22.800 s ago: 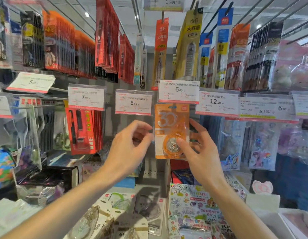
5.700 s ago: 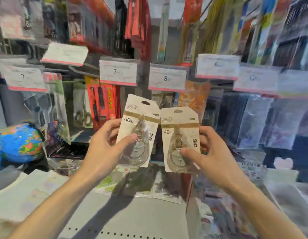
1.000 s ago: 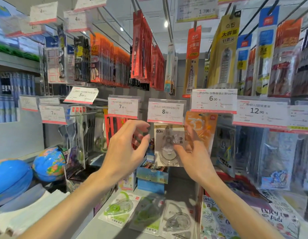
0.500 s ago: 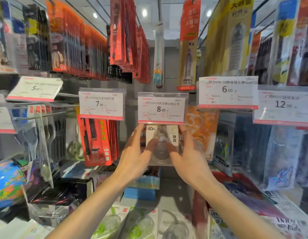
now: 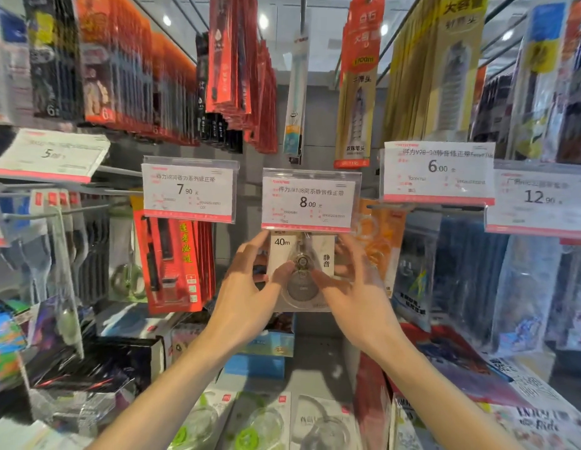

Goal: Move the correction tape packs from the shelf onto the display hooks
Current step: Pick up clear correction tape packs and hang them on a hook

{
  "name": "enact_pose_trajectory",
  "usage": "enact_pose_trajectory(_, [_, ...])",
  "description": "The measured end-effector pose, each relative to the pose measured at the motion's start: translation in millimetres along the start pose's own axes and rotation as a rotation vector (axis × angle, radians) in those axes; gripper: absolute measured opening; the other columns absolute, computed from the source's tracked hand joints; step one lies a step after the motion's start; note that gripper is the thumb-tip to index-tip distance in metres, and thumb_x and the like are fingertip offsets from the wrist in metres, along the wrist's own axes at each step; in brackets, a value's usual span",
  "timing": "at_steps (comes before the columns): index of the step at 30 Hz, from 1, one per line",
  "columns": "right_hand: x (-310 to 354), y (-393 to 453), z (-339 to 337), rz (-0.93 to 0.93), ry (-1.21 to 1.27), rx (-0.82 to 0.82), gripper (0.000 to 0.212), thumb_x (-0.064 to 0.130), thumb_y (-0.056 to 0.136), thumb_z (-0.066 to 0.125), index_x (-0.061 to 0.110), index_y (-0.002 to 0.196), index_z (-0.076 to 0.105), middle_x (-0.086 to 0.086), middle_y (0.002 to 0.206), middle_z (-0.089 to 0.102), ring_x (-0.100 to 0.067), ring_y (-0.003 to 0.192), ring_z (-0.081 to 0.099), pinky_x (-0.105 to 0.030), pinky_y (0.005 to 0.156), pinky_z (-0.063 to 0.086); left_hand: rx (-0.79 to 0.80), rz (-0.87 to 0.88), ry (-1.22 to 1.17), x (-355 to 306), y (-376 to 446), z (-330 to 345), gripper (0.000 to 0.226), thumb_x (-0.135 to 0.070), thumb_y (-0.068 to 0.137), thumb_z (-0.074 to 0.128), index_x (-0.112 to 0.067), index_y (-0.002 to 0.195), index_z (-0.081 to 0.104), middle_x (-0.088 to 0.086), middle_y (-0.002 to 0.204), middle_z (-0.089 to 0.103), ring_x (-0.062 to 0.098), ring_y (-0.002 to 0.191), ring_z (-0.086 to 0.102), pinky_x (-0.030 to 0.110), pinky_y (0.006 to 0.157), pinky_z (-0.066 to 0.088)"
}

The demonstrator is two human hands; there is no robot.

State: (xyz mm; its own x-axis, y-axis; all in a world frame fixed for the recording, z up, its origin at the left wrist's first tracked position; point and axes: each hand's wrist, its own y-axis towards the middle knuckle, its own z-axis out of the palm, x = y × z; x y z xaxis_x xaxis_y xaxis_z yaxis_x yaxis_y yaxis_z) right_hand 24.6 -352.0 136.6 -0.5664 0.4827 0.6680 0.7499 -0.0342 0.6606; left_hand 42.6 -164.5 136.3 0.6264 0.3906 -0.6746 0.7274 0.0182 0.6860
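Beneath the white 8.00 price tag (image 5: 310, 199) on a stationery display, a beige card-backed correction tape pack marked 40m (image 5: 300, 271) hangs upright between two bare hands. The left hand (image 5: 247, 297) pinches its left edge, thumb on the clear blister, while the right hand (image 5: 357, 290) grips the right edge. More clear-fronted tape packs (image 5: 263, 423) lie on the grey shelf (image 5: 318, 362) below.

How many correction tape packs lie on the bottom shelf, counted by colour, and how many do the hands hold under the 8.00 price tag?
green packs on the shelf: 2
clear pack on the shelf: 1
40m pack, pinched by the left hand and the right hand: 1
Total: 4
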Motion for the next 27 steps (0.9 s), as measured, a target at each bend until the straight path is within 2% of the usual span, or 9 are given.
enact_pose_trajectory(3, [4.5,1.3,-1.4,0.008,0.009,0.007,0.071,0.039,0.098,0.067,0.052,0.153,0.025,0.021,0.145,0.054,0.005,0.109,0.067,-0.023,0.088,0.060,0.030,-0.011,0.028,-1.7,1.3,-2.1,0.066,-0.051,0.095,0.063,-0.044,0.153,0.033,-0.010,0.151,0.050,-0.022,0.108,0.055,-0.003,0.074,0.044])
enact_pose_trajectory(6, [8.5,2.8,-3.5,0.029,0.059,0.021,0.069,0.037,0.098,0.069,0.047,0.154,0.031,0.035,0.131,0.053,0.014,0.107,0.065,-0.010,0.079,0.056,0.048,-0.023,0.034,-4.8,1.6,-3.2,0.066,-0.051,0.096,0.062,-0.046,0.153,0.031,-0.014,0.152,0.049,-0.016,0.116,0.055,-0.004,0.076,0.041])
enact_pose_trajectory(10, [9.2,-1.9,-14.8,0.108,0.166,0.042,0.061,0.021,0.099,0.068,0.038,0.151,0.040,0.014,0.137,0.057,0.014,0.103,0.066,-0.007,0.080,0.053,0.056,-0.026,-0.031,-8.3,-5.8,-7.0,0.056,-0.046,0.098,0.064,-0.046,0.149,0.041,-0.031,0.129,0.064,-0.016,0.117,0.057,0.001,0.084,0.048])
enact_pose_trajectory(14, [16.6,-15.9,-30.6,0.135,0.167,0.026,0.043,0.021,0.100,0.064,0.029,0.141,0.052,0.012,0.128,0.069,-0.001,0.111,0.068,-0.031,0.102,0.056,-0.015,-0.070,-0.078,-14.7,-18.1,-12.8,0.039,-0.034,0.099,0.064,-0.038,0.137,0.054,-0.026,0.125,0.067,-0.021,0.110,0.058,-0.001,0.082,0.044])
enact_pose_trajectory(16, [20.8,-25.4,-38.7,0.159,0.181,0.021,0.032,0.027,0.099,0.067,0.032,0.129,0.059,0.013,0.116,0.073,-0.005,0.111,0.070,-0.039,0.104,0.055,-0.081,-0.080,-0.092,-21.3,-30.1,-15.7,0.027,-0.030,0.099,0.065,-0.039,0.123,0.058,-0.021,0.124,0.065,-0.020,0.108,0.058,0.002,0.081,0.047])
enact_pose_trajectory(19, [26.9,-43.6,-49.3,0.210,0.294,0.027,0.020,0.030,0.097,0.070,0.029,0.117,0.064,0.004,0.101,0.079,-0.011,0.094,0.076,-0.039,0.093,0.061,-0.143,-0.084,-0.167,-34.8,-52.9,-21.3,0.018,-0.022,0.097,0.068,-0.034,0.110,0.064,-0.018,0.107,0.070,-0.008,0.101,0.065,0.024,0.091,0.055])
enact_pose_trajectory(21, [31.4,-58.5,-54.5,0.227,0.401,0.052,0.016,0.023,0.098,0.070,0.024,0.113,0.067,-0.004,0.094,0.079,-0.016,0.083,0.077,-0.031,0.079,0.063,-0.142,-0.107,-0.208,-45.7,-69.2,-26.2,0.015,-0.020,0.097,0.069,-0.030,0.109,0.066,-0.016,0.103,0.072,0.003,0.099,0.069,0.034,0.091,0.056])
enact_pose_trajectory(24, [37.2,-80.4,-56.0,0.233,0.480,0.086,0.012,0.017,0.098,0.068,0.022,0.109,0.069,-0.006,0.088,0.079,-0.015,0.074,0.075,-0.022,0.069,0.060,-0.155,-0.139,-0.255,-56.7,-93.5,-31.8,0.014,-0.019,0.096,0.070,-0.025,0.109,0.067,-0.012,0.099,0.073,0.011,0.092,0.072,0.030,0.082,0.060])
enact_pose_trajectory(27, [43.0,-99.2,-50.2,0.247,0.510,0.098,0.010,0.015,0.098,0.068,0.018,0.108,0.070,-0.007,0.085,0.079,-0.014,0.070,0.072,-0.022,0.067,0.059,-0.183,-0.135,-0.297,-60.6,-116.5,-37.2,0.014,-0.014,0.096,0.070,-0.022,0.106,0.068,-0.009,0.095,0.075,0.007,0.085,0.074,0.020,0.071,0.057])
